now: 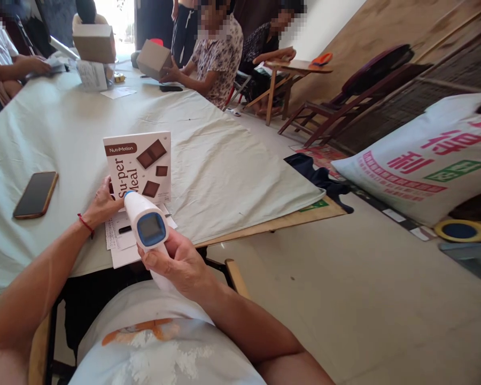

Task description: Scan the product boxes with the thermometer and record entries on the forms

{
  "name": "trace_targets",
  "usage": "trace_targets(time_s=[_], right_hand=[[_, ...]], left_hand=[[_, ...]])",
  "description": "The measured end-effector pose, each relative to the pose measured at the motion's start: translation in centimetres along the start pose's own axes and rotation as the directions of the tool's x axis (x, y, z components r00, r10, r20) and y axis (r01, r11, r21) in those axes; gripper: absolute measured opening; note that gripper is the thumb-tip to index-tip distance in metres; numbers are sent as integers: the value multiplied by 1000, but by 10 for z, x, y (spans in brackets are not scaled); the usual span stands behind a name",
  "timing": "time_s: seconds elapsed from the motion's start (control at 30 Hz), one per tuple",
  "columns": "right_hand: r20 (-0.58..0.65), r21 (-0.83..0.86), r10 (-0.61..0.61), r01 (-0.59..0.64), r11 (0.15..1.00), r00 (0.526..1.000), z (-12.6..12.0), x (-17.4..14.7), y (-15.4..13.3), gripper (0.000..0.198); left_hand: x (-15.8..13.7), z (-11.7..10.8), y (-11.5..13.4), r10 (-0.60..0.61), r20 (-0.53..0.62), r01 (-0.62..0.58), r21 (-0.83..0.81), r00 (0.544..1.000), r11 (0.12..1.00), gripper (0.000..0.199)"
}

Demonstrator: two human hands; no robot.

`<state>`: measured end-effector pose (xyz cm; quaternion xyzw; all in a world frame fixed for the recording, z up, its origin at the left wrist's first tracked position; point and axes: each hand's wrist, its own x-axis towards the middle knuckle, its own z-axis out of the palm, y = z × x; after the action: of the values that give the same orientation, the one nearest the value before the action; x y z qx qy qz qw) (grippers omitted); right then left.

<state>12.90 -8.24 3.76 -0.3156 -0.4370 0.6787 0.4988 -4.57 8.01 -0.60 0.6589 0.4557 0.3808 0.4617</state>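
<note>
My right hand (184, 264) is wrapped round the grip of a white and blue infrared thermometer (142, 206), its small screen facing me. The nose of the thermometer points at a white and brown "Su-per Meal" box (156, 144), which stands upright on the table. At the box's lower left edge, my left hand (104, 203) grips its side; some of the fingers are hidden behind it. Printed papers (124, 256) lie under and in front of the box, with a dark pen (125, 230) on them.
A phone (36, 195) lies left on the cloth-covered table (224, 176). Across it, a person (216, 59) holds a cardboard box (154, 59); another carton (94, 43) is at the far left. A big white sack (420, 155) and a folding chair (353, 91) stand right.
</note>
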Motion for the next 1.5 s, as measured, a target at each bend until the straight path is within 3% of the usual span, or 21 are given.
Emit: trace_targets(time_s=[0.13,0.27,0.33,0.4,0.47,0.53,0.67,0.83,0.9,1.03,1.13,1.33,1.5], right_hand=[[-12,-70,-12,11,997,1000,-4,-1,-4,51],[-134,-358,-140,84,930,981,-46,6,-12,46],[-244,-619,-283,76,782,928,-83,10,-16,51],[-276,-814,-375,-8,580,885,-120,15,-18,56],[-280,-916,-405,-115,385,870,-151,20,-16,55],[-272,-950,-383,-184,251,883,-170,26,-11,52],[-227,-973,-383,-223,57,895,-178,41,3,45],[-145,-950,-447,-250,-187,883,-152,50,7,31],[-53,-967,-433,-155,-203,900,-135,50,8,22],[173,-977,-210,140,-161,962,-109,54,22,21],[211,-967,-150,184,-176,966,-105,56,34,21],[289,-945,-217,242,-219,932,-113,53,43,21],[353,-921,-274,281,-271,895,-117,50,46,22]], left_hand=[[1,0,1,14,-26,-14,14,1000,1000,79],[2,-1,-1,10,-14,-10,7,1000,1000,79],[2,-2,-2,-19,-32,20,25,999,1000,80],[2,-2,-3,-47,-63,49,25,997,999,82],[2,-2,-3,-71,-87,73,19,994,997,82],[1,-1,-3,-78,-99,80,17,992,997,82],[0,0,0,-65,-93,66,8,994,998,82],[-1,2,0,-57,-72,55,-17,996,998,88],[0,3,-1,-46,-76,45,-18,996,999,87],[2,-1,-2,26,-121,-32,-48,992,998,84],[6,-13,-4,85,-184,-94,-41,979,995,86],[27,-44,-28,221,-330,-188,129,918,974,85],[44,-52,-50,176,-343,-123,170,923,978,73]])
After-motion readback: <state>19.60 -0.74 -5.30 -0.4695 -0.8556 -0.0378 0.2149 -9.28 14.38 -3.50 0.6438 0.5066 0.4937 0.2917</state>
